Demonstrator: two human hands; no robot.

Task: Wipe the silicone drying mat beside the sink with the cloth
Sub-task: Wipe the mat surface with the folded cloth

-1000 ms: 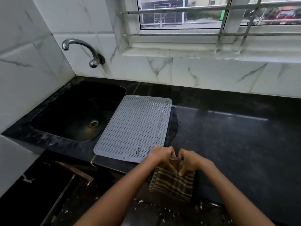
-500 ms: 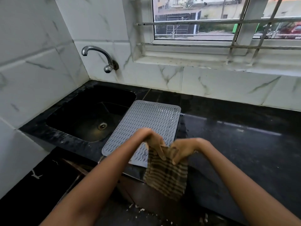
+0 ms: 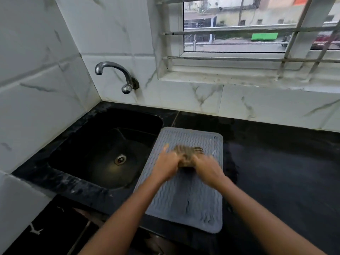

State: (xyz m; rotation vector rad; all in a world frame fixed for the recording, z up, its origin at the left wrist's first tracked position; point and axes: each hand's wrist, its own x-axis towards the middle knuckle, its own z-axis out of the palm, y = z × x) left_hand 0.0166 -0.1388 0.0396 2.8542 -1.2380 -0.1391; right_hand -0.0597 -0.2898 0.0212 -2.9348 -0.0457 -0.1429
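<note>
Grey silicone drying mat (image 3: pixel 185 196) lay at the worktop's front edge, beside the sink (image 3: pixel 103 151). Left hand (image 3: pixel 166 167) and right hand (image 3: pixel 207 168) together pressed the bunched cloth (image 3: pixel 187 155) mid-mat, apparently gripping it, for firm wiping pressure.

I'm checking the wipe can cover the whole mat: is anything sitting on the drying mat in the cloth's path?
Nothing visible does. Both hands, left hand and right hand, have the cloth on the drying mat, whose visible surface carries nothing else, though the image is blurred.
</note>
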